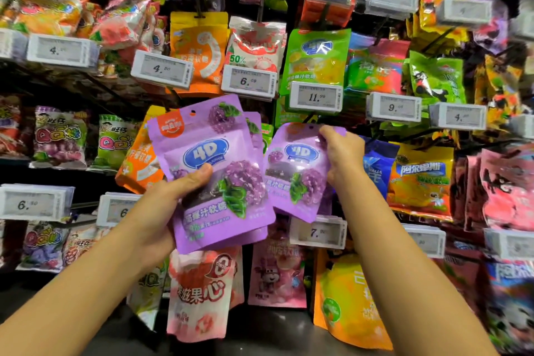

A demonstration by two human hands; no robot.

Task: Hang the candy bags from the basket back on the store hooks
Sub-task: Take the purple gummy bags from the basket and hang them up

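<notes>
Candy bags crowd the store wall on dark hooks, each row fronted by white price tags such as the 11.99 tag (315, 97). Both bare forearms reach up and forward from the lower corners. The left hand (176, 196) grips a small stack of purple grape candy bags (212, 170), thumb pressed across the front, fingers hidden behind; the stack tilts slightly left, and the edge of a second bag shows behind the front one. The right hand (342, 153) pinches the top right corner of a single purple bag (297, 170), held upright just beside the stack, below the 11.99 tag and above a 7.-something tag (318, 233).
</notes>
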